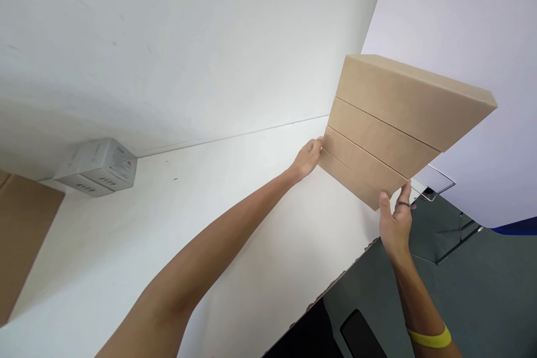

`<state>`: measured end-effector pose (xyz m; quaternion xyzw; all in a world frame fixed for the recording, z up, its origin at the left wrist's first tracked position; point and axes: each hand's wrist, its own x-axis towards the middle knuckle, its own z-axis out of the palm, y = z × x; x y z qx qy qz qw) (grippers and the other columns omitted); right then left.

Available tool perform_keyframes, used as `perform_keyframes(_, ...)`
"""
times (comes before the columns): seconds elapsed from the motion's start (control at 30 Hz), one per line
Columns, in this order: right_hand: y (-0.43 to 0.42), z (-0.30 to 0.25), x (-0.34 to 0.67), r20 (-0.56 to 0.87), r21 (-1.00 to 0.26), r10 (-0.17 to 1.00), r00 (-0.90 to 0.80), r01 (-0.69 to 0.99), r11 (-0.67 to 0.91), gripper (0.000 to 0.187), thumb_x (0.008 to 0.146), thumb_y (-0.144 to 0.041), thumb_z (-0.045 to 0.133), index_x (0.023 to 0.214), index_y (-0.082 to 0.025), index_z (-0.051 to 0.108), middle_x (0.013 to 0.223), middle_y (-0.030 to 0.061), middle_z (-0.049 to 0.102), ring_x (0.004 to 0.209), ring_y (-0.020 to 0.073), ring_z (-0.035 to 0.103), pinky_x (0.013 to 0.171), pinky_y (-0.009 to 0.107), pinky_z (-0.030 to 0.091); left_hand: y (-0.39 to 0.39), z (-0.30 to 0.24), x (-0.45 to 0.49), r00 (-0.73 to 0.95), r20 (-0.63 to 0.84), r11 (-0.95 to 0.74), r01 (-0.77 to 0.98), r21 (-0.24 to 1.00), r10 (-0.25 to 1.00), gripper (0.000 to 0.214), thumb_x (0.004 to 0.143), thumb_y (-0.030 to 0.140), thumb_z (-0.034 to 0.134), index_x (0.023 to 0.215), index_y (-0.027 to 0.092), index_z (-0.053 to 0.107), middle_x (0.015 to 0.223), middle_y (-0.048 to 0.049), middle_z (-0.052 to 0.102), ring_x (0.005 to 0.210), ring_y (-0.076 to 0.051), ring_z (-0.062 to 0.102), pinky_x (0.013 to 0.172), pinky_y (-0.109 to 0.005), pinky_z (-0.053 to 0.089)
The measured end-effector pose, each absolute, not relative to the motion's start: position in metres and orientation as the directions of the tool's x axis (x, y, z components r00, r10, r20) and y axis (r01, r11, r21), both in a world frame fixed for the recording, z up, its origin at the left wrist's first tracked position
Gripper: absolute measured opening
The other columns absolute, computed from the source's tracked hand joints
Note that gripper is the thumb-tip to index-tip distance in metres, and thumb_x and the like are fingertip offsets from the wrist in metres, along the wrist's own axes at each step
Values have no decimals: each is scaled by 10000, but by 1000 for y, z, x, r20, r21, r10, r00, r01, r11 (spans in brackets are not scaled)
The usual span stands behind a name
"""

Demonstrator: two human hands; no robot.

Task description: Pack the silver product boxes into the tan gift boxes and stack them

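Note:
A stack of several flat brown cardboard boxes (390, 117) rises from the white table at the right, its top closest to the camera. My left hand (308, 158) is closed on the stack's left edge, low down near a partly visible seam. At the lower right corner, my right hand (396, 221) grips the stack with the thumb on the front face and the fingers at the side, partly hidden. A dark ring and a yellow wristband are on my right arm.
White boxes with printed labels (103, 166) sit against the wall at the left of the table (268, 268). A brown cardboard box (25, 235) is at the far left edge. A white panel (470, 22) and a metal wire frame (444, 182) are at the right, above the grey floor.

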<state>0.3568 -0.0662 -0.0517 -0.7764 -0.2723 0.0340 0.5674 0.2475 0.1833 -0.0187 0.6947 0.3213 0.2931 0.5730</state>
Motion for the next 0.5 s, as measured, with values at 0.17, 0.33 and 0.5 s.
perform_keyframes(0.17, -65, -66, 357, 177, -917, 486, 856, 323, -233, 1099, 925, -789, 519, 1715, -129, 133, 1672, 187, 389, 1548, 330, 398, 1293, 545, 267, 173, -15, 245, 602, 57, -143, 97, 985, 797, 453, 1038, 549, 566, 1301, 192, 658, 1409, -121, 645, 1299, -274, 616, 1161, -540, 465)
perform_keyframes(0.33, -63, -69, 355, 186, -919, 496, 848, 329, -218, 1119, 933, -782, 506, 1713, -95, 92, 1693, 195, 345, 1583, 299, 341, 1316, 494, 234, 166, -14, 246, 581, 64, -141, 89, 986, 812, 386, 1036, 479, 610, 1296, 198, 661, 1395, -113, 644, 1255, -267, 637, 1106, -512, 530)
perform_keyframes(0.5, -60, -73, 355, 214, -914, 496, 841, 351, -202, 1045, 960, -734, 505, 1709, -111, 125, 1661, 194, 400, 1562, 309, 365, 1313, 526, 226, 165, -17, 244, 576, 83, -156, 79, 985, 813, 365, 1035, 457, 622, 1286, 195, 666, 1381, -112, 651, 1240, -261, 646, 1090, -504, 545)
